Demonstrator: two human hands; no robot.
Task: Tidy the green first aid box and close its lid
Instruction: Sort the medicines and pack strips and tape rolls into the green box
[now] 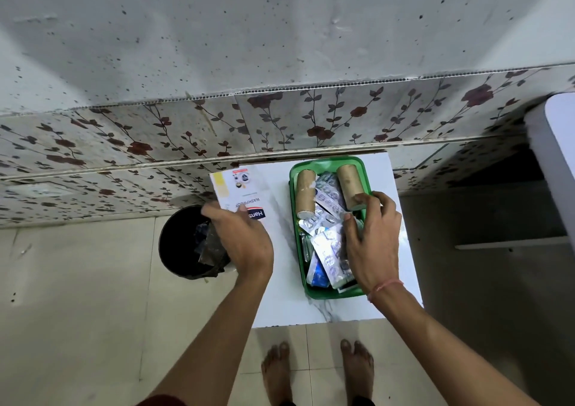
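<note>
Your left hand (241, 237) has its grip closed on the white plaster carton (239, 192), held clear of the box, likely to free room. Your right hand (371, 240) rests with loose, spread fingers on the blister strips (328, 244), holding nothing. The green first aid box (367, 175) sits lidless on the white counter (280, 296), beside the black bin (183, 244).

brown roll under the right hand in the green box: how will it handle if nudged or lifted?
The brown roll is a cylinder lying on its side, so it probably rolls if nudged. It leans on loose blister packs, likely an unstable seat. Looks light; right hand touches its near end.
</note>
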